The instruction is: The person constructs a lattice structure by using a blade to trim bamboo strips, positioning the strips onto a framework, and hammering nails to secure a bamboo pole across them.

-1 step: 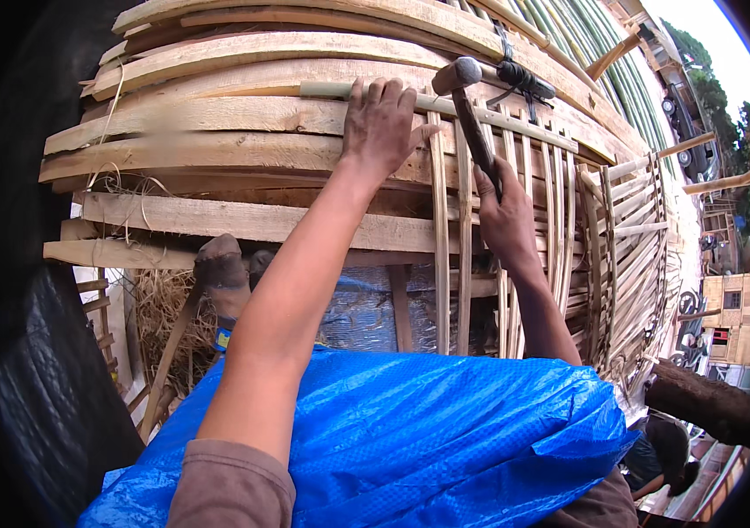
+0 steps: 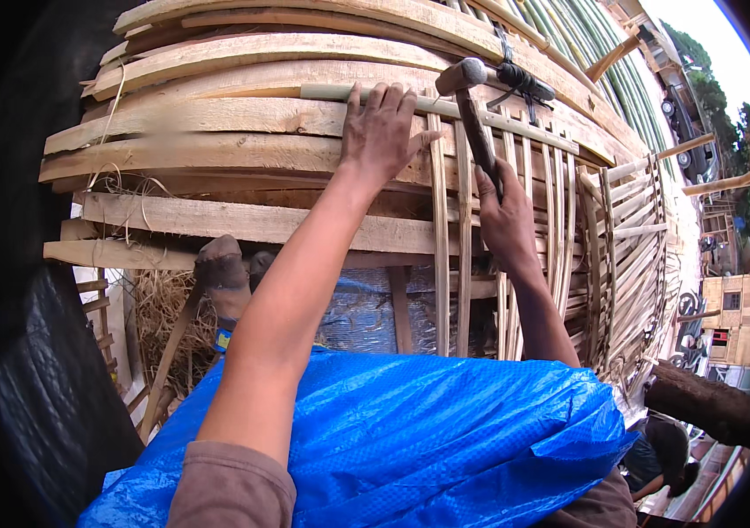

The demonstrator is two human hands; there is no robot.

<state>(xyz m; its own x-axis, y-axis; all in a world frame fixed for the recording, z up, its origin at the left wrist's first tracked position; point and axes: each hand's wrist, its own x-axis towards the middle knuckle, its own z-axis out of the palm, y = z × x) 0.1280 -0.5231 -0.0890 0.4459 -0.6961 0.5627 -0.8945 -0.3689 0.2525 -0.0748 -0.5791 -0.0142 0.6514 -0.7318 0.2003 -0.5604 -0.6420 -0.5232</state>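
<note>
My left hand (image 2: 378, 132) rests over a pale green bamboo pole (image 2: 322, 91), its fingers bent across the far edge and its thumb apart. Beneath that hand, the pole lies crosswise on stacked wooden boards (image 2: 216, 113). My right hand (image 2: 507, 216) is closed around the dark handle of a hammer (image 2: 461, 77). The hammer's blunt metal head is above the pole, to the right of my left hand. Whether it touches the pole I cannot tell. Several thin bamboo slats (image 2: 439, 229) run from the pole toward me.
A blue tarp (image 2: 445, 431) covers my lap. Black cord (image 2: 523, 81) wraps a short rod beyond the hammer. More slatted bamboo (image 2: 639, 238) stands at right, near a dark log (image 2: 709, 405). Dry straw (image 2: 164, 317) lies at lower left. Another person (image 2: 661, 453) is at lower right.
The hammer head has shifted very slightly right, and my left fingers have moved a touch on the bamboo pole. Nothing else visibly differs.
</note>
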